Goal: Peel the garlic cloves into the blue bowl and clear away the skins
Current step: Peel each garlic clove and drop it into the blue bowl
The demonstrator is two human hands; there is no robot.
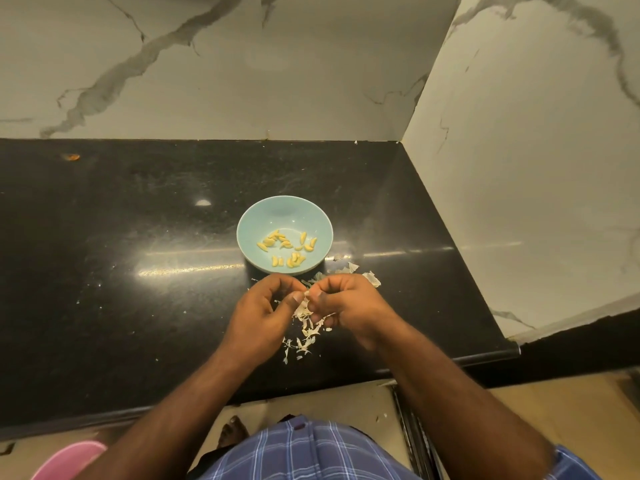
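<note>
A light blue bowl point(257, 216) stands on the black counter point(121, 254) and holds several peeled yellow garlic cloves point(282, 244). Just in front of the bowl my left hand point(263, 310) and my right hand point(346, 303) meet above the counter. Both pinch one garlic clove point(304, 299) with its papery skin between thumbs and fingertips. The clove itself is mostly hidden by my fingers. Loose white skins point(304, 336) lie scattered under and in front of my hands, and more skins point(360, 273) lie beside the bowl on the right.
Marble walls close the counter at the back point(242, 81) and on the right point(519, 168). The counter's front edge point(104, 415) runs near my body. A pink object point(69, 459) shows at the bottom left, below the counter.
</note>
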